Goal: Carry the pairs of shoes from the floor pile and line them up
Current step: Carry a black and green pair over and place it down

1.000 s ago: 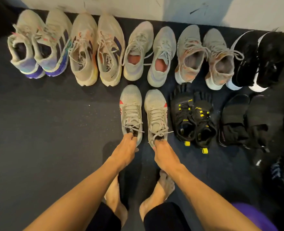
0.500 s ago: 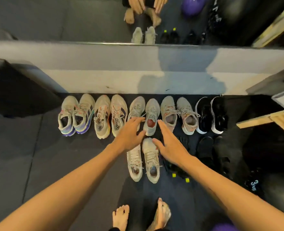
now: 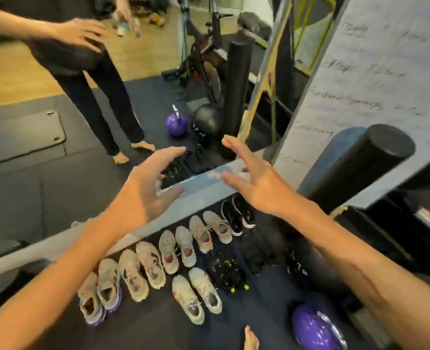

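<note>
Several pairs of shoes stand in two rows on the dark mat below a wall mirror. The back row runs from purple-soled trainers (image 3: pixel 100 296) through beige pairs (image 3: pixel 143 270) to black-and-white trainers (image 3: pixel 236 215). In front sit a grey pair (image 3: pixel 196 294), black shoes with yellow tabs (image 3: pixel 225 272) and another black pair (image 3: pixel 257 251). My left hand (image 3: pixel 145 188) and my right hand (image 3: pixel 254 178) are raised well above the shoes, fingers spread, holding nothing.
The mirror (image 3: pixel 107 109) reflects me and the room. A purple kettlebell (image 3: pixel 315 329) sits at the lower right beside my bare foot (image 3: pixel 250 339). A black foam roller (image 3: pixel 360 162) and dark equipment stand to the right.
My hands let go of the grey pair, which stays in the front row, and rose away from the floor. The view lifted and tilted as I straightened up.
</note>
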{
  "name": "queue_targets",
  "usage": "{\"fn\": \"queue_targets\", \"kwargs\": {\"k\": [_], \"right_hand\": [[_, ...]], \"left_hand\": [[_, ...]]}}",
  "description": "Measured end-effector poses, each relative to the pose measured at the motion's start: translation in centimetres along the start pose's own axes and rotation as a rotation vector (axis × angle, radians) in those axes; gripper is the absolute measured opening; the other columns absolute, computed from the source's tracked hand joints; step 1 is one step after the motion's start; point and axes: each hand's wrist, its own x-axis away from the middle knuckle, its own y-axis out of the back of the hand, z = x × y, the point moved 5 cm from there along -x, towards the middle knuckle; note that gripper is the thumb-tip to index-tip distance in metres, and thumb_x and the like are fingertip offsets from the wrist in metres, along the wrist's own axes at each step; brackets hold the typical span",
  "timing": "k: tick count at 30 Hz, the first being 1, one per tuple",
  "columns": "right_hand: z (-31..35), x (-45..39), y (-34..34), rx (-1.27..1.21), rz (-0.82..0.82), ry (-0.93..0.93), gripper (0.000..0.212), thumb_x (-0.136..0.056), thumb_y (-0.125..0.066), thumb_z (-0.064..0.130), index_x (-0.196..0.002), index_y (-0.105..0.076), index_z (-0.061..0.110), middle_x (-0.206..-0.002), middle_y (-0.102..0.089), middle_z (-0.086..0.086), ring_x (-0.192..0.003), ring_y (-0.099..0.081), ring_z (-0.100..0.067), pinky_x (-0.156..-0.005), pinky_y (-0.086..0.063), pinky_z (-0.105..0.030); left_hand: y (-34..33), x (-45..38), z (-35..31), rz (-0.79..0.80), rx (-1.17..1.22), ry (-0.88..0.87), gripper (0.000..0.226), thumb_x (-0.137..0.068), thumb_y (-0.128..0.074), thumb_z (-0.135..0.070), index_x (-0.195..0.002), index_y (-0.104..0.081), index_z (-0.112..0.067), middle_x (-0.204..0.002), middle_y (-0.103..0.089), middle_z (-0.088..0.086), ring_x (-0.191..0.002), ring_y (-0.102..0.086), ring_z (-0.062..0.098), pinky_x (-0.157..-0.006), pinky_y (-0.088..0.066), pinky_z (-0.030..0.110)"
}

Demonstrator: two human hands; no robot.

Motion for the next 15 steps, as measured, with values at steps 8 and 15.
{"fn": "queue_targets", "kwargs": {"k": [8, 15], "right_hand": [[6.7, 14.1, 19.0, 0.185, -0.344, -0.067, 0.068, -0.096, -0.052, 0.047, -0.153, -0.018, 0.032, -0.156, -0.032, 0.013, -0.142, -0.029, 0.0, -0.113, -0.034, -0.036], [10.7, 36.3, 31.5, 0.372, -0.669, -0.249, 0.071, -0.096, -0.048, 0.051, -0.155, -0.015, 0.028, -0.158, -0.029, 0.012, -0.144, -0.025, 0.001, -0.113, -0.036, -0.041]], "left_hand": [[-0.2, -7.8, -21.0, 0.073, 0.14, -0.348, 0.067, -0.084, -0.071, -0.015, -0.143, -0.041, -0.023, -0.134, -0.052, -0.011, -0.115, -0.053, 0.004, -0.085, -0.049, 0.016], [-9.8, -7.4, -42.6, 0.241, 0.344, -0.649, 0.062, -0.083, -0.072, -0.009, -0.139, -0.046, -0.018, -0.135, -0.053, -0.004, -0.122, -0.052, 0.008, -0.092, -0.052, 0.039]]}}
